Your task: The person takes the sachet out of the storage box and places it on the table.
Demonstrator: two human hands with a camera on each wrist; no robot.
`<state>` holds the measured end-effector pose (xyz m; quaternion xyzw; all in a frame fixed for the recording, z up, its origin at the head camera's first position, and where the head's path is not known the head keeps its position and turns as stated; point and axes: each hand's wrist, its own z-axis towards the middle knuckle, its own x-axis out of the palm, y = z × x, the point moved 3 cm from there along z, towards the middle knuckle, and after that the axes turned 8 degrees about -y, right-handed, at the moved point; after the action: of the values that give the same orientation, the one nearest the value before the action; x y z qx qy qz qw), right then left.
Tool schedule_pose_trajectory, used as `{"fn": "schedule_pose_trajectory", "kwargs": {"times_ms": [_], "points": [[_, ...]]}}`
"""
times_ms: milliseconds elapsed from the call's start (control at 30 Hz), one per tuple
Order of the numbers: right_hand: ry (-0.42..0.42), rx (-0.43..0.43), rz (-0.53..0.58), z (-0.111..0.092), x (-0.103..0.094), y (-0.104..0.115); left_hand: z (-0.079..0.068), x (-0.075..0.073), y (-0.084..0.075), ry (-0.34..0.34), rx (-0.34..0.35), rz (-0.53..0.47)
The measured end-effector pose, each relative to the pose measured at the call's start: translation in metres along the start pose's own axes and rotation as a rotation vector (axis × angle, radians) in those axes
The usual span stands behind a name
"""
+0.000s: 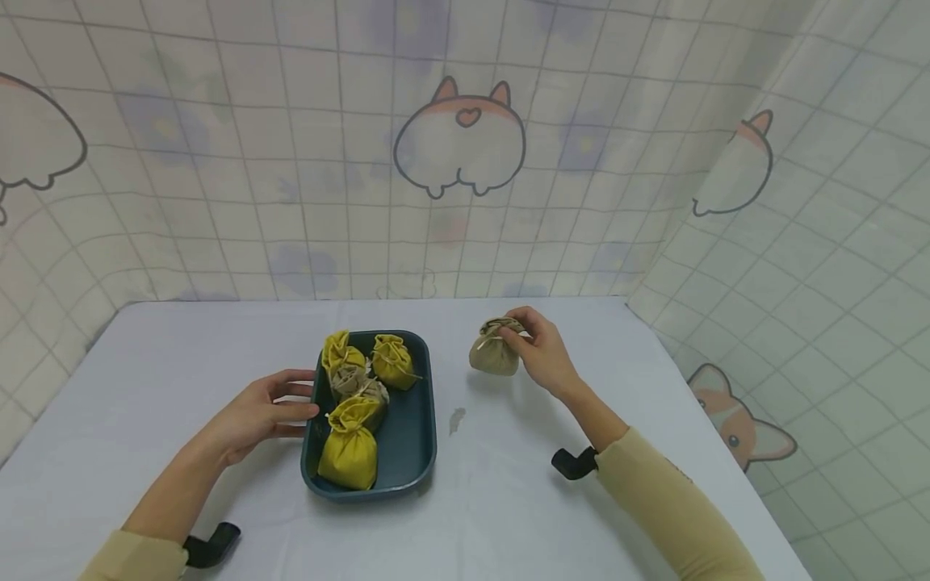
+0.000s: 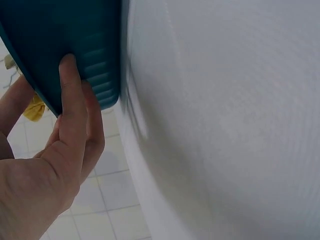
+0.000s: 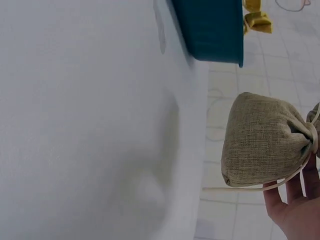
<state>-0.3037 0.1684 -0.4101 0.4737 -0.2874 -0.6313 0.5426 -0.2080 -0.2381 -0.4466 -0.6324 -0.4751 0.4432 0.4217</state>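
Operator: State the condition of the right grip (image 1: 545, 351).
Technician: Grasping. The thumb and fingers pinch the gathered neck of a grey-beige drawstring pouch (image 1: 494, 353). The pouch is raised off the tabletop (image 1: 508, 516), to the right of the tray and well apart from it. The body hangs below the fingers. A pale cord (image 3: 240, 189) trails from the neck.

Operator: And the left grip (image 1: 250, 411)?
Technician: Released. The fingers are nearly straight and touch the outer left wall of the teal tray (image 1: 405, 452). The tray rests left of centre on the tabletop.

Operator: List the tray contents.
Technician: Three yellow pouches: one at the far left (image 1: 340, 349), one at the far right (image 1: 393, 363), one at the near left (image 1: 349, 458). Grey-beige fabric (image 1: 350, 382) is bunched between the far-left and near-left units; overlap prevents an exact count. The tray's bare floor shows on the near right.

Operator: Surroundings?
Technician: A white cloth covers the tabletop. A gridded curtain (image 1: 465, 242) with cartoon prints hangs along the far side.
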Motion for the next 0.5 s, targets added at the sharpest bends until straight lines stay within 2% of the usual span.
{"fn": "schedule_pose_trajectory", "kwargs": {"times_ms": [200, 500], "points": [[-0.021, 0.025, -0.047, 0.0, -0.009, -0.012, 0.001, 0.002, 0.0, 0.011, 0.013, 0.0], [-0.017, 0.072, -0.127, 0.006, -0.012, -0.034, -0.001, 0.0, 0.003, -0.003, 0.008, 0.0]]}}
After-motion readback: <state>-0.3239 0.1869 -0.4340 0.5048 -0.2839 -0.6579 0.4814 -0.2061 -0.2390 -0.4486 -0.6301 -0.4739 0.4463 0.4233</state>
